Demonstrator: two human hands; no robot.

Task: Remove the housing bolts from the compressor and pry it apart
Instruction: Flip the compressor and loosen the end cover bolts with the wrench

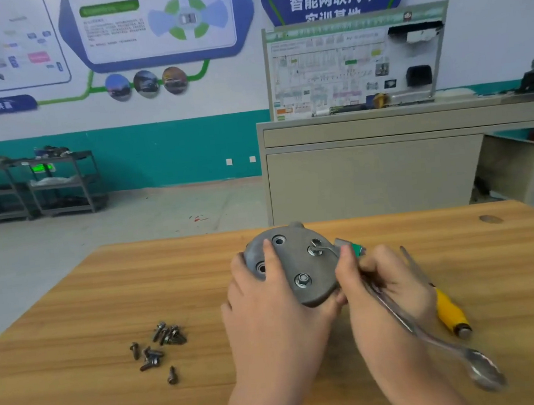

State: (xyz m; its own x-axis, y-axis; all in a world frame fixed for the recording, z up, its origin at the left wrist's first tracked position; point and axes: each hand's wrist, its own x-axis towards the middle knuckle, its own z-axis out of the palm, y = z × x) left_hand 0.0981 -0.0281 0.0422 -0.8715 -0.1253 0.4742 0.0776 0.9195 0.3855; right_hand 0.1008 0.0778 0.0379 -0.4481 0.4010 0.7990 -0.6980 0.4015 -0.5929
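Note:
The grey round compressor housing [294, 267] stands on the wooden table [104, 302], its flat end face towards me. My left hand [262, 298] grips its left side, fingers over the face. One bolt [302, 279] sits in the lower hole; two holes on the left are empty. My right hand [375, 276] holds a long metal wrench [438, 342], its far ring end on the upper right bolt [316, 249]. Several removed bolts [158, 345] lie loose on the table to the left.
A yellow-handled screwdriver [448, 308] lies on the table right of my right hand. A green part [358, 249] shows behind the housing. Beyond the table stand a beige workbench [386, 163] and dark shelf carts [33, 187].

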